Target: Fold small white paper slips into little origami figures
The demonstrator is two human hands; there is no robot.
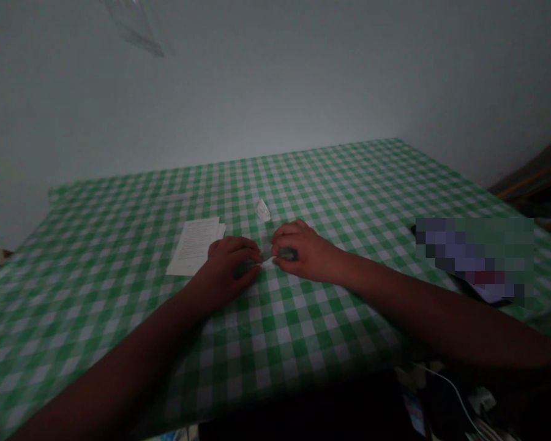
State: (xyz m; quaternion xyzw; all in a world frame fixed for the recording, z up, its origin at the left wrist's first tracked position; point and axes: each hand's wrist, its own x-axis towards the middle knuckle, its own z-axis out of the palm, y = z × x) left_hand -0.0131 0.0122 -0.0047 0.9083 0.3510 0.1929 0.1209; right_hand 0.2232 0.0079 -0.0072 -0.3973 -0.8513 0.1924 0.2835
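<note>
The left hand (227, 267) and the right hand (303, 251) are meeting at the middle of the frame, and their fingertips seem to pinch a small pale strip (266, 260) between them, but the light is dark, so its material I cannot tell. Its long axis goes about left to right, and both hands are equally near. Above it lies a folded white scrap (262, 211), and at the left of the left hand are printed paper sheets (193, 246), on a green checked tablecloth (330, 184). At right is a blurred object (475, 260).
</note>
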